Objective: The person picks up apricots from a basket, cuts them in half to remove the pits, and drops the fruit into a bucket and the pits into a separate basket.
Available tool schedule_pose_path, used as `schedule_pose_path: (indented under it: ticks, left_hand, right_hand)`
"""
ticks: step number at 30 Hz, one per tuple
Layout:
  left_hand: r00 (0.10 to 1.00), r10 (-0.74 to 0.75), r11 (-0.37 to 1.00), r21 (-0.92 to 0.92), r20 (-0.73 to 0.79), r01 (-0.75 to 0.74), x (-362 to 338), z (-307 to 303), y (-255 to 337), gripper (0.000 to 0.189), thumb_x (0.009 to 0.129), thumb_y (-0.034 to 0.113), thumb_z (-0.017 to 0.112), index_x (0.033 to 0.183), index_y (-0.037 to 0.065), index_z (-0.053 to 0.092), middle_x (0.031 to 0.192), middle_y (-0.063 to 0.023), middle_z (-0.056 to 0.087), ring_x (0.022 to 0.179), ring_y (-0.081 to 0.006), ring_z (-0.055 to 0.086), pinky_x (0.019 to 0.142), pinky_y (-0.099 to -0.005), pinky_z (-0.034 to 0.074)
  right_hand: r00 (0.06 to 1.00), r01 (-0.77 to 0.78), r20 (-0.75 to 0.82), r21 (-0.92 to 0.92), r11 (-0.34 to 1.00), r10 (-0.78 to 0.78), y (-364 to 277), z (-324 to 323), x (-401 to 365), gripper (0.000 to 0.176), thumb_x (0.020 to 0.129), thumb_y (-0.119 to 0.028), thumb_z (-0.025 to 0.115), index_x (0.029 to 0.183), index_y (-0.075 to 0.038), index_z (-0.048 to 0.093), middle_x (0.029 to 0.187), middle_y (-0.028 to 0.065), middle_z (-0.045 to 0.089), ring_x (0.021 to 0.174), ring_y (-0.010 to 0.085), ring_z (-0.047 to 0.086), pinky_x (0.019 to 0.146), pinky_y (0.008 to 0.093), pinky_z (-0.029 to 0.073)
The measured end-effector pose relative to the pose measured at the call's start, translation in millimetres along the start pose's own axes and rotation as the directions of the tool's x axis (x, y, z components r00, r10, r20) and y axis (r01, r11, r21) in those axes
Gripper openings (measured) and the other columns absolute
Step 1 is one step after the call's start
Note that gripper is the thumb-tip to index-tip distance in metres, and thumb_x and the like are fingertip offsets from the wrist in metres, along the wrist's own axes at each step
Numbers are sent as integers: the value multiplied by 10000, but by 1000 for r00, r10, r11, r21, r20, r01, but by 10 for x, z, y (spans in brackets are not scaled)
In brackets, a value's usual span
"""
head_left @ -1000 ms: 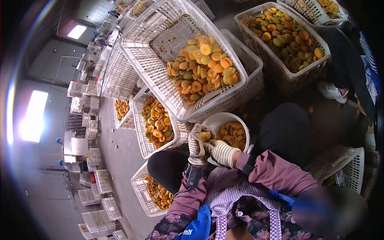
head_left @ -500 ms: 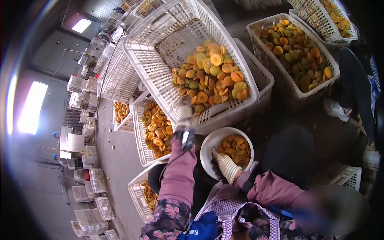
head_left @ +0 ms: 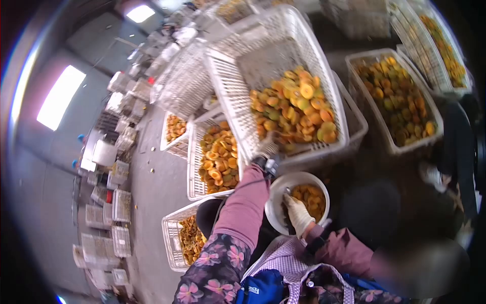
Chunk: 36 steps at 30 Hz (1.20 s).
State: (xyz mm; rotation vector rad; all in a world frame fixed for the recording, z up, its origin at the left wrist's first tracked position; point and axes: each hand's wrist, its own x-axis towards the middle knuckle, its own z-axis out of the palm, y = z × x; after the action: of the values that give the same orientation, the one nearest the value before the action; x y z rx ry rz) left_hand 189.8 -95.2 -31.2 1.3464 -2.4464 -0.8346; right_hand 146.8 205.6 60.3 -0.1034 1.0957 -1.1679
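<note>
A tilted white plastic crate [head_left: 229, 93] holds a heap of orange and greenish halved fruits [head_left: 298, 104] that look like apricots. My left hand [head_left: 269, 143], gloved, reaches over its near edge and touches the fruit. Its fingertips are blurred and partly hidden. Below the crate stands a white bucket [head_left: 325, 188] with orange fruit pieces [head_left: 310, 198] inside. My right hand [head_left: 298, 210], in a pale glove, is over the bucket's left side. Its fingers are curled, and a small shiny bit shows by the fingertips; what it is cannot be made out.
Left of the main crate are a crate of fruit halves [head_left: 218, 159] and a lower crate of shrivelled pieces [head_left: 191, 238]. Another full crate [head_left: 395, 101] stands at right, near a person's dark-clad leg [head_left: 458, 152]. Stacked crates line the far floor.
The view has swung, shifting the crates right and down in the picture. My left hand stays at the crate's near edge; my right hand stays over the bucket, its fingers slightly farther in.
</note>
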Motion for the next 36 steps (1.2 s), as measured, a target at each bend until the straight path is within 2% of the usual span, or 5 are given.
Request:
schedule_pose_path:
  ticks: [2, 4, 9, 11, 36]
  left_hand:
    - [995, -88, 964, -249, 57, 99, -370, -262, 690, 346, 872, 101, 484, 1211, 133, 424, 859, -91, 612, 770, -184, 583, 656, -306, 485]
    - [997, -32, 160, -984, 68, 73, -545, -110, 640, 321, 954, 176, 417, 1268, 124, 377, 852, -32, 580, 692, -133, 530, 621, -234, 460]
    - [997, 82, 74, -997, -9, -15, -1569, 161, 1106, 383, 842, 12, 414, 1221, 54, 449, 880, 19, 491, 813, -88, 473, 766, -204, 393]
    - [898, 291, 724, -537, -331, -432, -1996, 63, 1365, 362, 904, 77, 335, 1247, 3, 427, 1133, -76, 532, 1073, -156, 488, 952, -246, 358]
    - [997, -2, 460, -885, -78, -68, -2122, 55, 1089, 204, 825, 14, 472, 1019, 8, 536, 936, -56, 575, 850, -138, 561, 763, -257, 472]
  right_hand:
    - [989, 145, -31, -9, 989, -145, 103, -135, 188, 365, 884, -459, 484, 806, -115, 579, 635, -20, 522, 489, 103, 449, 444, 262, 374]
    - [982, 174, -75, 14, 985, -173, 34, -217, 272, 413, 876, -509, 472, 756, -122, 552, 599, -14, 494, 454, 103, 420, 424, 252, 352]
    - [930, 364, -57, -4, 931, -363, -309, -174, -84, 368, 915, -448, 458, 854, -95, 539, 595, 2, 510, 449, 138, 469, 409, 273, 393]
    - [838, 536, -25, -149, 831, -545, -137, -211, 81, 376, 924, -420, 455, 951, -55, 543, 654, 29, 548, 526, 168, 514, 474, 289, 422]
    - [924, 381, 202, -565, 732, -326, 335, -383, 466, 262, 966, -198, 413, 1123, -15, 516, 988, 59, 577, 829, 140, 498, 739, 241, 429]
